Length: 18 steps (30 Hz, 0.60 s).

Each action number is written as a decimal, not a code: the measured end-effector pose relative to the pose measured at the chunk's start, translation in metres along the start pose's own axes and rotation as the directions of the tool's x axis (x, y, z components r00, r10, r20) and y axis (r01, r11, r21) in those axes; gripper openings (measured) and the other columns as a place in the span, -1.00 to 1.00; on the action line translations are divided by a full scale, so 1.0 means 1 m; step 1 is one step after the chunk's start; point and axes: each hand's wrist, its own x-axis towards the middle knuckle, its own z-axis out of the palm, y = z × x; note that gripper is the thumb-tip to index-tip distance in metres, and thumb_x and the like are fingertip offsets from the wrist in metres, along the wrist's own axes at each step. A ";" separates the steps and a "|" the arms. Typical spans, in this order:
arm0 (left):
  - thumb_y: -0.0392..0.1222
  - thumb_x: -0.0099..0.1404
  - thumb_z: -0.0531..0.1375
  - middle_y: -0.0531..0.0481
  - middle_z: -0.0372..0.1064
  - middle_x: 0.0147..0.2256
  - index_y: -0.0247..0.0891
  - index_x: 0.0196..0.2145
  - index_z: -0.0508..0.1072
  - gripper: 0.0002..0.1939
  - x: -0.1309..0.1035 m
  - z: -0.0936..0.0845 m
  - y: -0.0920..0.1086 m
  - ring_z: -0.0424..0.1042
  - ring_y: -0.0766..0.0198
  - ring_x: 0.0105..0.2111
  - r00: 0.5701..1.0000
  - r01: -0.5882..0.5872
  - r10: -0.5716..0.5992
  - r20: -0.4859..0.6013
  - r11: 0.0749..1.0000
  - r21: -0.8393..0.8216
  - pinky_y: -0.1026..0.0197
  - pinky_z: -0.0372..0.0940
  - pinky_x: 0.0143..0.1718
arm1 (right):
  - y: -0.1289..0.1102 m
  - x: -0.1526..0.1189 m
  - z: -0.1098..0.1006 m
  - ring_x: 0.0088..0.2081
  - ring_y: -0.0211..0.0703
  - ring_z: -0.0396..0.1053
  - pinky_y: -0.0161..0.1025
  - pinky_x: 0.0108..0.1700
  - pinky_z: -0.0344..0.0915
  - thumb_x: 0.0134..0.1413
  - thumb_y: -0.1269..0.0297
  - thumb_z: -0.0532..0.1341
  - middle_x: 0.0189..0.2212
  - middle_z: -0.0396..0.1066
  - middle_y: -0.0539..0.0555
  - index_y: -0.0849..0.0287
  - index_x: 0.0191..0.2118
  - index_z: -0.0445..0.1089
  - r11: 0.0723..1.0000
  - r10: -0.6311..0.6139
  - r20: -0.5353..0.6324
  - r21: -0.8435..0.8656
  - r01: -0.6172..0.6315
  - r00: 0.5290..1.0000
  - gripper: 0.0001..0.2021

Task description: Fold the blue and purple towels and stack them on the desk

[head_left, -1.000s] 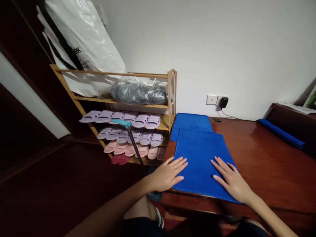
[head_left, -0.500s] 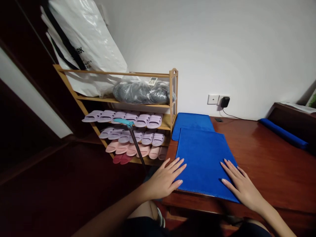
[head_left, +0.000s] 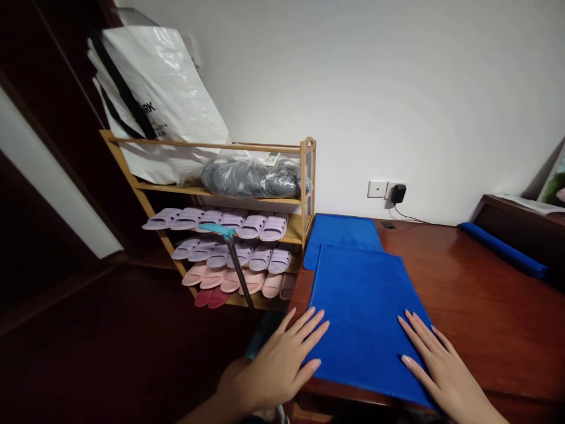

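A blue cloth [head_left: 359, 318] lies flat on the reddish-brown wooden table [head_left: 477, 288], close to its front edge. My left hand [head_left: 286, 353] rests over the cloth's left edge with the fingers spread. On the opposite edge lies my right hand [head_left: 435, 359], its fingers stretched out flat on the fabric. Neither hand grips anything. Behind, partly covered by this cloth, is a second blue cloth [head_left: 344, 229] near the wall.
Left of the table stands a wooden shoe rack [head_left: 304, 194] with rows of slippers [head_left: 251, 227], a large white bag [head_left: 163, 82] and a plastic-wrapped grey bundle [head_left: 251, 176]. A blue-topped pole [head_left: 238, 265] leans before it. A rolled blue cloth [head_left: 503, 250] and a plugged-in black adapter [head_left: 398, 193] are farther right.
The view has shifted, so everything sits a little lower in the picture. Both hands still lie flat on the cloth's side edges, and the cloth stays flat.
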 end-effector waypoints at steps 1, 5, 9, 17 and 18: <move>-0.07 0.40 0.00 0.04 -0.26 0.32 -0.03 0.33 -0.28 -0.33 -0.002 -0.001 0.002 -0.16 0.10 0.29 1.000 -0.003 0.003 0.007 1.000 -0.003 -0.09 -0.11 0.25 | -0.001 -0.003 0.000 0.31 -0.06 -0.20 0.08 0.27 -0.02 0.19 -0.09 -0.05 0.32 -0.25 -0.04 -0.10 0.34 -0.31 1.000 -0.002 -0.007 0.001 0.002 1.000 -0.32; 0.04 0.19 0.23 0.00 -0.24 0.32 -0.06 0.33 -0.28 -0.05 -0.009 0.001 0.006 -0.13 0.01 0.28 0.999 -0.012 0.012 0.041 1.000 0.011 -0.10 -0.04 0.23 | -0.005 -0.015 0.001 0.29 0.02 -0.11 0.10 0.22 0.09 0.14 -0.09 0.02 0.30 -0.19 -0.04 -0.10 0.34 -0.34 1.000 -0.025 -0.051 -0.008 0.025 0.998 -0.26; -0.36 0.21 0.14 0.02 -0.13 0.30 -0.07 0.32 -0.17 -0.17 -0.012 0.019 0.007 -0.04 0.07 0.26 1.000 0.004 -0.008 0.023 0.986 0.166 -0.05 0.04 0.20 | -0.006 -0.026 0.006 0.23 0.08 0.05 0.11 0.13 0.22 0.08 -0.12 0.07 0.28 -0.10 0.01 -0.11 0.34 -0.43 0.997 -0.063 -0.131 -0.052 0.057 0.989 -0.16; -0.50 0.33 -0.11 0.04 0.08 0.23 -0.23 0.28 0.03 -0.41 -0.024 0.038 0.003 0.06 0.15 0.23 0.974 -0.092 0.154 -0.167 0.940 0.330 0.07 0.13 0.15 | 0.004 -0.041 0.027 0.14 0.11 0.20 0.07 0.04 0.30 0.01 -0.15 0.11 0.24 0.02 -0.01 -0.17 0.34 -0.39 0.990 -0.100 -0.214 -0.117 0.076 0.972 -0.13; -0.44 0.37 -0.11 0.02 0.08 0.23 -0.24 0.28 0.03 -0.45 -0.026 0.037 0.002 0.05 0.14 0.23 0.970 -0.102 0.166 -0.178 0.940 0.325 0.07 0.12 0.15 | 0.005 -0.044 0.031 0.14 0.11 0.21 0.07 0.04 0.29 0.01 -0.15 0.11 0.24 0.02 -0.02 -0.18 0.33 -0.37 0.990 -0.097 -0.217 -0.117 0.073 0.971 -0.14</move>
